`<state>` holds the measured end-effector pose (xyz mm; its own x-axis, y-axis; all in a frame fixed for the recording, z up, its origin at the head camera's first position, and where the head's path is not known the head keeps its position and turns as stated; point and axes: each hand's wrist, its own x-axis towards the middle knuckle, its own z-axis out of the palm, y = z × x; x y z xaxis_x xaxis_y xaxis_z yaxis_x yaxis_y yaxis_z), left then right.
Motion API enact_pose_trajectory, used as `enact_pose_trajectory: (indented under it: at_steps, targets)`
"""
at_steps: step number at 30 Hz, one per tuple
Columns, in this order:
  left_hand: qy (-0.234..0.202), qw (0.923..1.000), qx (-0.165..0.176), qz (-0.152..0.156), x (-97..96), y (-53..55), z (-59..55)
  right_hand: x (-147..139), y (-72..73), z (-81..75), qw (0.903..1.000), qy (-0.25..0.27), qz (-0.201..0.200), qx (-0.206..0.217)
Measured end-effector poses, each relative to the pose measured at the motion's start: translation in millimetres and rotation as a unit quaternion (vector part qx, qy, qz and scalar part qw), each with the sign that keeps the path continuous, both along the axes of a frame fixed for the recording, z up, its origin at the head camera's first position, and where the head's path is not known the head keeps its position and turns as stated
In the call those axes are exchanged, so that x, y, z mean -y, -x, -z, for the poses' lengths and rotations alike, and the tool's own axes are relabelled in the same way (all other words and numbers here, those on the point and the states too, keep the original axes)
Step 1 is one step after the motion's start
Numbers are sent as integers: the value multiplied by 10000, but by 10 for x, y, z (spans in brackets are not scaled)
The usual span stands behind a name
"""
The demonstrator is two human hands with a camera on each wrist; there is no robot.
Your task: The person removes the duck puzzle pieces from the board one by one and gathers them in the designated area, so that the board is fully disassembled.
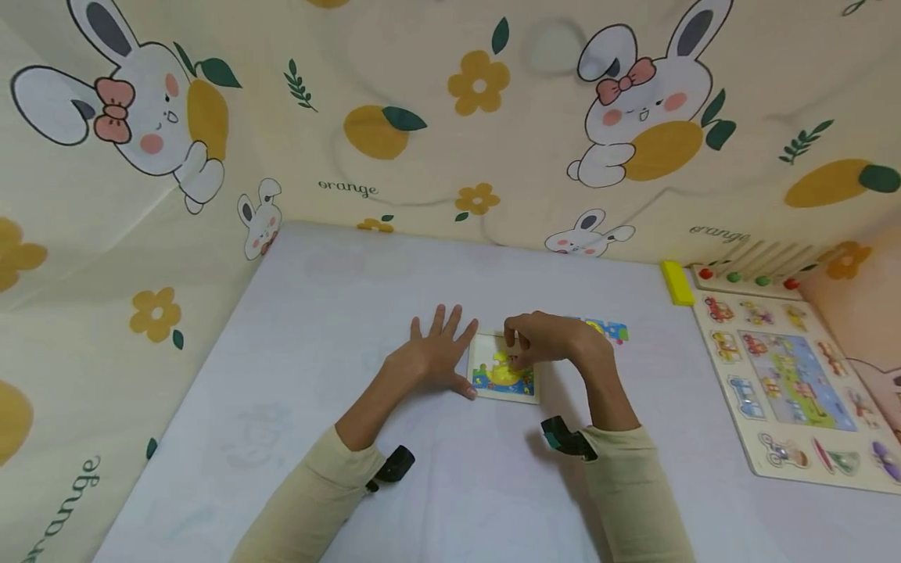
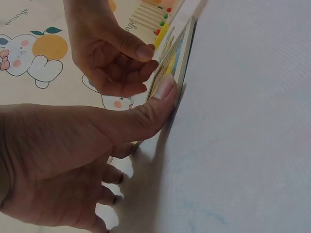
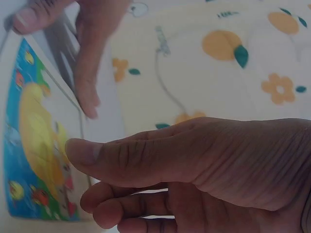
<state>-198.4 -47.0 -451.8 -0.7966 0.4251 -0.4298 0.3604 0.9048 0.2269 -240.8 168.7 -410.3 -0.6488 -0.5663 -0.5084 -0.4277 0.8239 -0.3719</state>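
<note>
A small square jigsaw puzzle [image 1: 503,375] with a pale frame lies on the table, a yellow figure on a blue border in it. Part of its upper area shows bare backing. My left hand [image 1: 439,356] is spread at its left side, with the thumb [image 2: 165,90] at the frame's edge. Over the puzzle's right side is my right hand [image 1: 545,338], its fingers loosely bent and the thumb [image 3: 85,151] apart from them. No piece shows between them. Behind the right hand, colourful puzzle pieces [image 1: 612,330] lie partly hidden.
On the right lies a large wooden picture board [image 1: 725,399] with vehicle shapes. Beyond it stands a rack with coloured beads and sticks [image 1: 749,277], beside a yellow block [image 1: 677,283]. A patterned cloth [image 1: 422,78] rises behind the white table [image 1: 338,313].
</note>
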Motion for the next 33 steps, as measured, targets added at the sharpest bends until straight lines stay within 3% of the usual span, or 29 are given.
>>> enact_pose_trajectory:
  at_steps: [8,15,33]
  targets:
    - [84,10000,49,24,-10,10,-17,163,-29,44,9994,-331,-121,16]
    - [103,9999,22,29,-18,16,-15,174,-33,22,9986,-513,73,44]
    - [90,10000,12,10,-31,26,-10,166,-61,-5,9995,-289,131,84]
